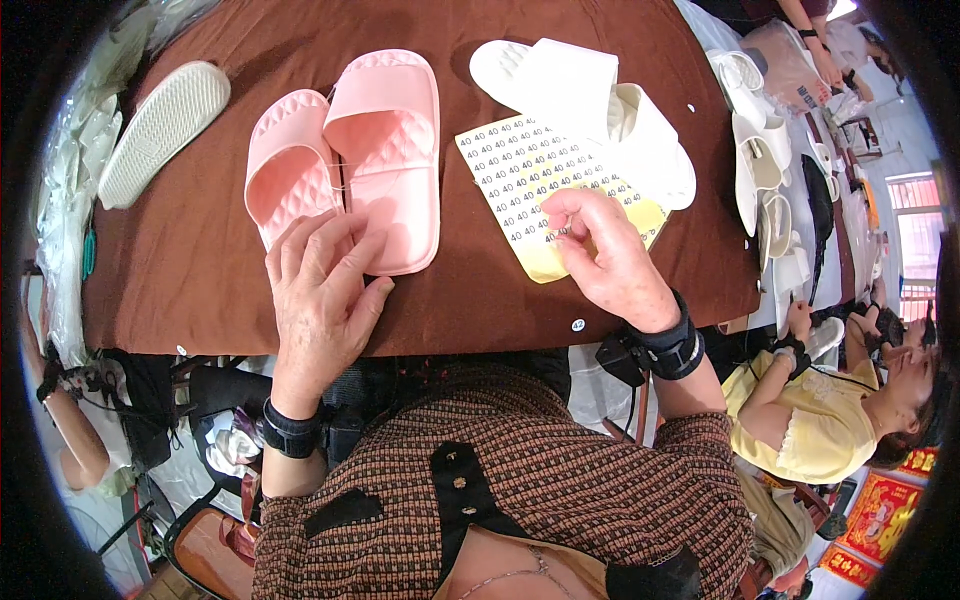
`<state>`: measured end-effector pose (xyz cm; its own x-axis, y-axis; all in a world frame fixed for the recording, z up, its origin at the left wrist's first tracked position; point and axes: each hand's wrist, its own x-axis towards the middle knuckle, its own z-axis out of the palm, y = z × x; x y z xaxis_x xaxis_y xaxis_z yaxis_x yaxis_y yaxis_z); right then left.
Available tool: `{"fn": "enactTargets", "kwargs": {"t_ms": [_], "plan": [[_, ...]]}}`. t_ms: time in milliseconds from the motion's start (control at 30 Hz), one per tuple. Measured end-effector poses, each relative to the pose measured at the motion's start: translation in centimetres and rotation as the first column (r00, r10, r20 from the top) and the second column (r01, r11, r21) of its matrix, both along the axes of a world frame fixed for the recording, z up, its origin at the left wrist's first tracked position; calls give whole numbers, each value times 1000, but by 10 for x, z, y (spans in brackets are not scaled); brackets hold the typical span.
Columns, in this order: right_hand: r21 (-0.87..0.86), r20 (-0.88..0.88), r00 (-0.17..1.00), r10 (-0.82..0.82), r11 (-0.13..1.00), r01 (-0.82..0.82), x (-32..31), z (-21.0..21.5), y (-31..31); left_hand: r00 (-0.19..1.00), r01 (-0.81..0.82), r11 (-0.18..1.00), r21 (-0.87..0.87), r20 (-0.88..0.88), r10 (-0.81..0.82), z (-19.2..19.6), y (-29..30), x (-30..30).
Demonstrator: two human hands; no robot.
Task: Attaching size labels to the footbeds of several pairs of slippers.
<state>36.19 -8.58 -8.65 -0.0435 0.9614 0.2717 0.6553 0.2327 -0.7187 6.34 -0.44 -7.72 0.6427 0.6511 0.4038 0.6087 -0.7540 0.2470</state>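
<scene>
Left hand [322,290] flat with open grip on pink slippers [350,160], right hand [600,250] pinching a small sticker over the yellow sticker sheet [520,175], brown tabletop [200,270]

Brown-and-black woven patterned top with black patches, short sleeves, black wristbands on both wrists

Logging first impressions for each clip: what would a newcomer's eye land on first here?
Probably the pair of pink slides, stacked askew mid-table on the brown cloth, with the left hand resting at their near end. Just right, the right hand pinches at a yellow sticker sheet; white slides lie behind the sheet.
</scene>
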Motion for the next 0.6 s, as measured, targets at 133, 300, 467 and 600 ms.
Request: {"fn": "enactTargets", "kwargs": {"t_ms": [133, 300, 467, 600], "plan": [[51, 79, 997, 19, 998, -23, 0, 1, 2, 1000, 0, 1000, -5, 4, 0, 0, 0, 0], [21, 112, 993, 20, 1000, -23, -1, 2, 1, 1000, -6, 1000, -2, -8, 6, 0, 0, 0], [21, 154, 988, 31, 999, -35, -1, 1, 2, 1000, -7, 1000, -2, -11, 7, 0, 0, 0], [32, 164, 986, 33, 999, -39, -1, 1, 2, 1000, -7, 1000, -3, -8, 7, 0, 0, 1]]}}
